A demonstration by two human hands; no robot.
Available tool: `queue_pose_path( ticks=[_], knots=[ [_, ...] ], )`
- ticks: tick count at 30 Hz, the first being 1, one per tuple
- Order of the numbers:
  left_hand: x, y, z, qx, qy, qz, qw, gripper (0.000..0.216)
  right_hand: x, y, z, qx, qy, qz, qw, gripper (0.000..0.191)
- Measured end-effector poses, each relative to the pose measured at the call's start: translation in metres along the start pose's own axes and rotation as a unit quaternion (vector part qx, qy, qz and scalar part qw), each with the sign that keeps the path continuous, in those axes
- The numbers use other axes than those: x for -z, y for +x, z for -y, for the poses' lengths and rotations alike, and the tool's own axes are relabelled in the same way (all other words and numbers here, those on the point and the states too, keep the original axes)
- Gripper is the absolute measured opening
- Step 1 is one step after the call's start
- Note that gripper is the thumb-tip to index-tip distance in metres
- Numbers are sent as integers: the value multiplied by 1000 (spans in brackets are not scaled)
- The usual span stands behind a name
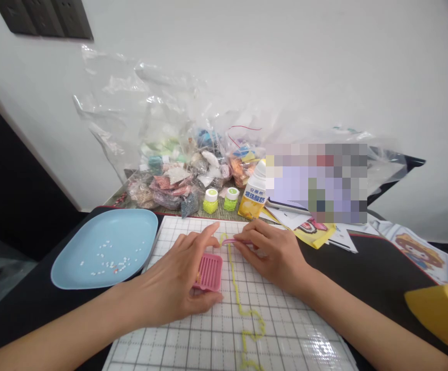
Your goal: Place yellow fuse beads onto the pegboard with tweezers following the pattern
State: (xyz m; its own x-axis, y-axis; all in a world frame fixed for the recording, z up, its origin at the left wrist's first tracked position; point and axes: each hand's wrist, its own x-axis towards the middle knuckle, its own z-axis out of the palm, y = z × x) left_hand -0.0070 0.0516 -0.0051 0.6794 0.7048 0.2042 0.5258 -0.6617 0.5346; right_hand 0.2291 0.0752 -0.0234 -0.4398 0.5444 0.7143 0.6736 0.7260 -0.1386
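Note:
My left hand (177,278) is spread around a small pink ridged tray (210,272), its thumb by the lower edge and its forefinger raised above the top. Whether the hidden fingers touch the tray I cannot tell. Between thumb and fingers, my right hand (272,250) pinches a thin pink tool (229,240) with a slightly bent tip; most of it is hidden. That tip lies at the upper end of a yellow-green strand (234,281), which looks like strung tiny beads. The strand runs down the gridded white board (193,340) in loose bends.
A light blue plate (81,247) with scattered small white pieces stands at the left. Behind the board are bead bags (170,183), two small jars (210,202) and a yellow-white bottle (253,193). Papers (343,237) lie at the right, with a yellow object (436,314) nearer.

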Motion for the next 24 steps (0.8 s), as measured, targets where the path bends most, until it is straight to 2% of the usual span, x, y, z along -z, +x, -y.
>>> queue_pose_path(
  ticks=[13,19,21,24],
  knots=[
    [-1,0,2,1,-3,4,1000,98,0,0,-1,-14,-22,-17,1000,18],
    [0,-1,0,-2,-8,-1,1000,98,5,2,8,9,49,-31,998,10],
    [0,-1,0,0,-10,2,1000,100,7,4,15,24,83,-9,996,9],
    [-1,-2,1,0,-13,-3,1000,101,8,5,28,31,107,57,992,14]
  ],
)
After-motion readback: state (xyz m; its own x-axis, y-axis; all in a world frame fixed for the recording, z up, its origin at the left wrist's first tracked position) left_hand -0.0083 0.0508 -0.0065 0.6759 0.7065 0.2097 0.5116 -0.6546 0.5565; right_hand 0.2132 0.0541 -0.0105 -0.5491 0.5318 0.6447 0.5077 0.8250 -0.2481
